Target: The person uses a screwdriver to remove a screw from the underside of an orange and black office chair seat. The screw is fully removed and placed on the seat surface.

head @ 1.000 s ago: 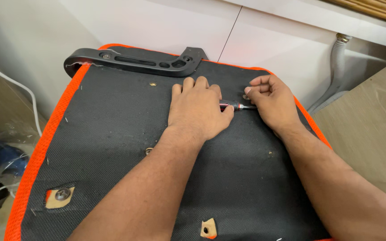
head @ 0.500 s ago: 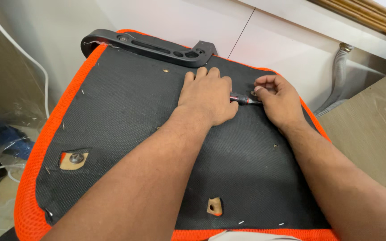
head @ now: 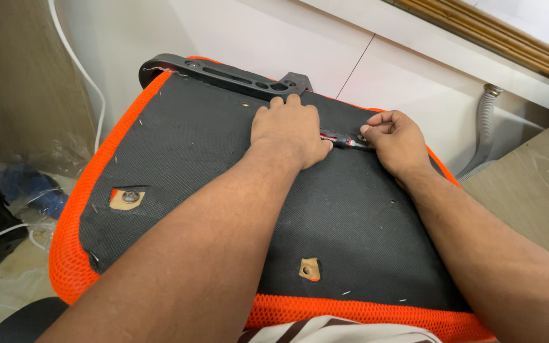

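An upturned chair seat [head: 198, 159], black fabric with an orange mesh rim, lies in front of me. My left hand [head: 290, 130] rests palm down on the fabric near its far edge and closes around the red and black handle of a small screwdriver [head: 341, 140]. My right hand [head: 398, 143] pinches the screwdriver's metal tip end against the fabric at the far right. A black plastic bracket [head: 223, 75] runs along the seat's far edge, just beyond my left fingers.
Two cut-outs in the fabric show wood, one with a screw at the left [head: 127, 197] and one near the front [head: 309, 269]. A white wall panel [head: 363, 57], a grey corrugated hose [head: 485, 133], white cables [head: 77, 63] and a wooden board [head: 535, 184] surround the seat.
The view has shifted so the seat sits lower and more central. Both hands stay on the screwdriver at the same spot on the seat.
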